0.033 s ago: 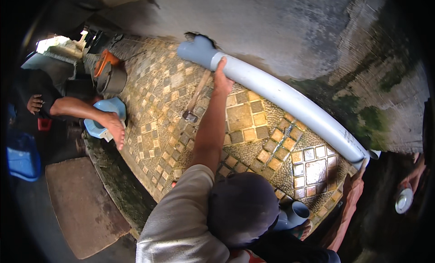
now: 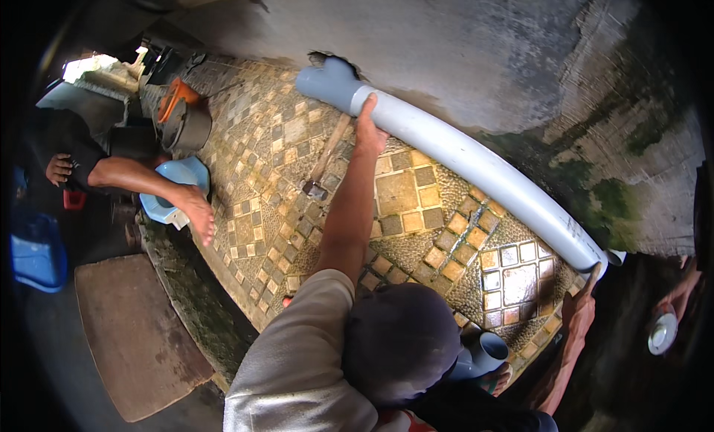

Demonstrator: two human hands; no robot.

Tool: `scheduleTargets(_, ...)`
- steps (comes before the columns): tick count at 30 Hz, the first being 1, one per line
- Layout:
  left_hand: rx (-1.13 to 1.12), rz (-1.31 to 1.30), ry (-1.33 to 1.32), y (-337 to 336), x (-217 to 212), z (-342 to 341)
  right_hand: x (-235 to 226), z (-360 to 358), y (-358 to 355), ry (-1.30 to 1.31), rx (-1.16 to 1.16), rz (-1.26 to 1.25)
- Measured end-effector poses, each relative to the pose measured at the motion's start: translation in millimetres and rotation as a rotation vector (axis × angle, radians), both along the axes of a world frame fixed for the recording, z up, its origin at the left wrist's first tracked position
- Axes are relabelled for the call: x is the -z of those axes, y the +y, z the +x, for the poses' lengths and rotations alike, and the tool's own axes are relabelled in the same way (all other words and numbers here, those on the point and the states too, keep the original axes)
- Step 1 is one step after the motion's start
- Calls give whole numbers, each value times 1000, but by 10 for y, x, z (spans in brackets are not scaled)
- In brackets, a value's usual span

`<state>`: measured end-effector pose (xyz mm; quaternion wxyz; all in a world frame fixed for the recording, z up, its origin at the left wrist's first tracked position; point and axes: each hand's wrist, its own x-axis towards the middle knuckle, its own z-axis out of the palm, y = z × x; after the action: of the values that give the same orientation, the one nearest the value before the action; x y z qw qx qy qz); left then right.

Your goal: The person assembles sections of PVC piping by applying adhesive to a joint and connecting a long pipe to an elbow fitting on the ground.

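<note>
A long pale grey plastic pipe lies slantwise along the foot of the wall. Its far-left end meets a darker grey branched pipe fitting, which reaches toward a broken hole in the wall. My left hand grips the pipe just beside this joint, thumb on top. At the near right end, my right hand holds the pipe's rim, one digit stretched up against it; its other fingers are partly hidden. A wooden-handled hammer lies on the tiles left of my left forearm.
Another grey fitting stands beside a sandalled foot. At left, another person's bare foot hangs over a light-blue plastic basin. Behind are a dark bucket and orange container. Another hand shows far right by a white round object.
My view has shifted slightly. My right hand has turned a little at the pipe's end, while my left keeps its grip. The other person's foot has moved slightly right.
</note>
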<state>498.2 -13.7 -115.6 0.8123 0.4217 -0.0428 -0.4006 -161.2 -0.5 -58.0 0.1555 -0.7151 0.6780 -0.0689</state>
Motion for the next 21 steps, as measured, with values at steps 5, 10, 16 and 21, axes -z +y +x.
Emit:
scheduleTargets(5,-50,9,-36,-2,-28,-80,25,-5,-36,51,-63,104)
scheduleTargets(10,-17,19,-31,22,-68,-89,68,53,10,-18,-48,120)
scheduleTargets(16,0,24,-22,-24,-59,-79,104,84,35,-64,-30,116)
scheduleTargets(21,-10,33,-22,-2,-5,32,402,-133,-1,-340,40,-123)
